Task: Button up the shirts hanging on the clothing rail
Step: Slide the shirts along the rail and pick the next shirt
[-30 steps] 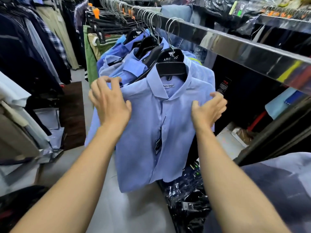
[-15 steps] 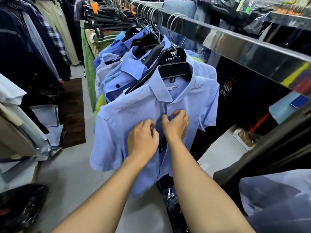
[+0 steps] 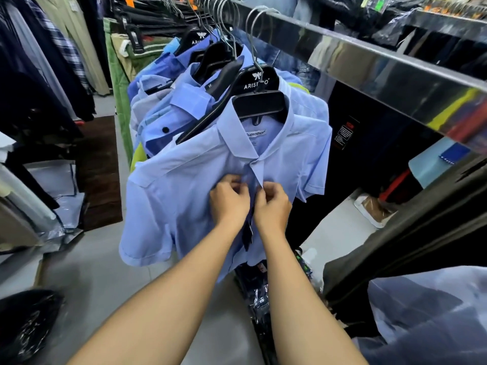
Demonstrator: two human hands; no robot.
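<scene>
A light blue short-sleeved shirt (image 3: 179,196) hangs at the front of the shiny clothing rail (image 3: 369,67) on a black hanger (image 3: 259,101). My left hand (image 3: 229,201) pinches the left edge of its front placket just under the collar. My right hand (image 3: 272,206) pinches the right edge beside it, the knuckles of both nearly touching. My fingers hide the button. A dark tag (image 3: 247,233) dangles below my hands. More blue shirts (image 3: 168,106) hang close behind on the rail.
Dark jackets and a plaid shirt (image 3: 60,48) hang on a rack at the left. Green and beige trousers (image 3: 118,75) hang further back. Plastic-wrapped garments (image 3: 261,299) lie on the grey floor under the shirt, and a brown mat (image 3: 97,169) lies at the left.
Both hands came from the shirt's shoulders to the middle of its front, then rose along the placket to just under the collar. The shirt hangs more squarely towards me.
</scene>
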